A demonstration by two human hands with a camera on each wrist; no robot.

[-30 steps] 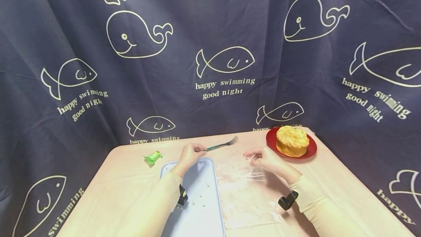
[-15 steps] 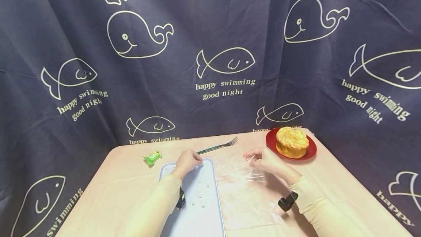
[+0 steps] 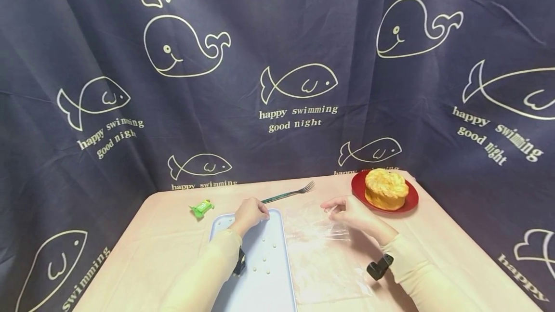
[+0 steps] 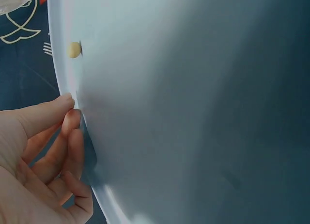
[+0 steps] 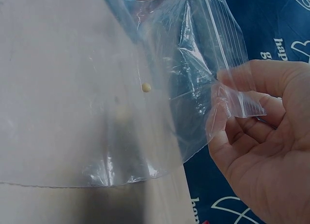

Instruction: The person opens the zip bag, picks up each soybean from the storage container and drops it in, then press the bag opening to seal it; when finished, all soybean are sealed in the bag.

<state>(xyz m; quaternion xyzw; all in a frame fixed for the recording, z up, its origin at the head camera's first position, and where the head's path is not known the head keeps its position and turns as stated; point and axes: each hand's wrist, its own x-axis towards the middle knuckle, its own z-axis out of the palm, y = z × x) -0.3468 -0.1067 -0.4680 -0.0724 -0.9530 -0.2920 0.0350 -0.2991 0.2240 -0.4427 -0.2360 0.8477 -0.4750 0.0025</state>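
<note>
My left hand (image 3: 250, 214) is over the far end of a pale blue tray (image 3: 260, 295). In the left wrist view its thumb and fingertips come close together at the tray rim; I cannot tell whether they pinch anything. A small yellowish bead (image 4: 74, 50) lies just beyond them on the tray, and several more beads (image 3: 264, 259) are scattered over it. My right hand (image 3: 347, 210) pinches the zip edge of a clear plastic zip bag (image 3: 327, 268), which lies right of the tray. One yellowish bead (image 5: 146, 87) shows within the bag's film in the right wrist view.
A fork (image 3: 284, 196) lies behind the tray, tines to the right. A green wrapped sweet (image 3: 202, 207) is at the left. On a red plate (image 3: 359, 188) at the back right sits a golden bun (image 3: 386, 190). A patterned dark blue curtain (image 3: 299, 148) encloses the table.
My left hand has moved back from beside the fork handle to the tray's far end, exposing more of the handle. The right hand still holds the bag in the same place.
</note>
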